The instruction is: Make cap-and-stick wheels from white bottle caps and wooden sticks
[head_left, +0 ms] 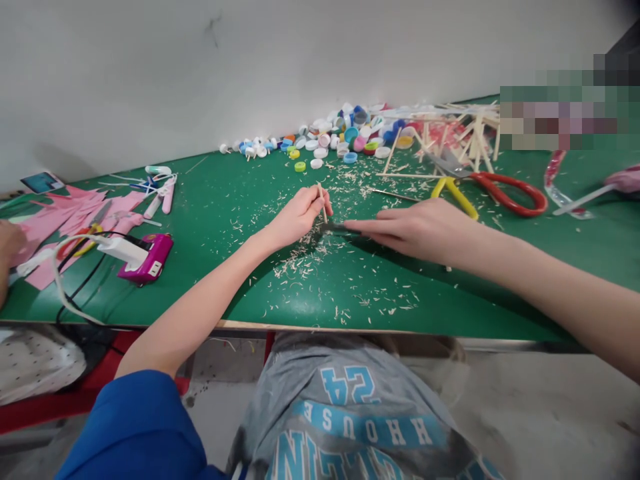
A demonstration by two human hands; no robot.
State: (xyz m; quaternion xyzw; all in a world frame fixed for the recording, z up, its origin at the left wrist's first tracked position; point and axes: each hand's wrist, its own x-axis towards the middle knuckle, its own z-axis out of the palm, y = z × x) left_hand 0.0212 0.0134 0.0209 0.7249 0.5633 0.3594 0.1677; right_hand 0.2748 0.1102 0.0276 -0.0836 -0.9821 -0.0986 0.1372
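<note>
Near the middle of the green table [225, 280], my left hand [300, 212] pinches a thin wooden stick [321, 195], held steeply with its lower end by the tabletop. My right hand [420, 227] is closed, index finger stretched along a dark, flat knife [334, 228]; its handle is hidden under the palm. The blade points left and lies close to the stick's lower end; whether they touch I cannot tell. Pale wood shavings [345, 267] are scattered all round both hands.
Behind my hands lie many bottle caps [320, 143] and a pile of wooden sticks [477, 143]. Red-handled scissors [510, 193] and a yellow-handled tool [455, 195] sit beyond my right hand. At left are a purple power adapter [153, 260], cables, pink sheets [75, 210] and another person's hand [10, 243].
</note>
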